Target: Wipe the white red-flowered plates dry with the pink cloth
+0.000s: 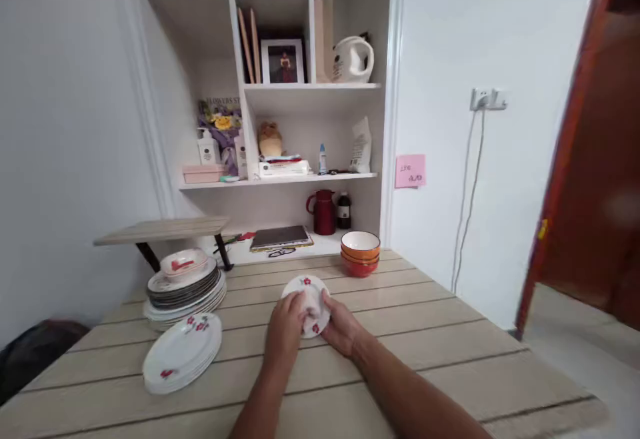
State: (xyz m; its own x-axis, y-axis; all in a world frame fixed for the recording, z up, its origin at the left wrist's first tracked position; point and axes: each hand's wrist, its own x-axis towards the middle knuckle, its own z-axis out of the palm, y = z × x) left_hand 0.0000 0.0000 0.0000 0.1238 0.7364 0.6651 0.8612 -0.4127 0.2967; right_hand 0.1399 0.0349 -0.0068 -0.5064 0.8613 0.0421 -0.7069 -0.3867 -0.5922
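Note:
A small white plate with red flowers (320,284) is held tilted over the middle of the table. My right hand (341,327) grips its right rim, with the thumb on the upper face. On that same face, my left hand (286,324) presses a crumpled pale cloth (313,302), its fingers closed on it; part of the cloth is hidden by the fingers. To the left lies a short stack of white oval plates with red flowers (183,352). Behind it stands a taller pile of plates (187,295) topped by a white bowl with a red pattern (184,263).
Stacked orange and red bowls (360,254) stand at the table's back right. A small raised wooden stand (163,229) is at the back left. Behind the slatted table (400,372), a white shelf unit (310,92) holds a laptop (281,237), glasses, and a red jug (324,212).

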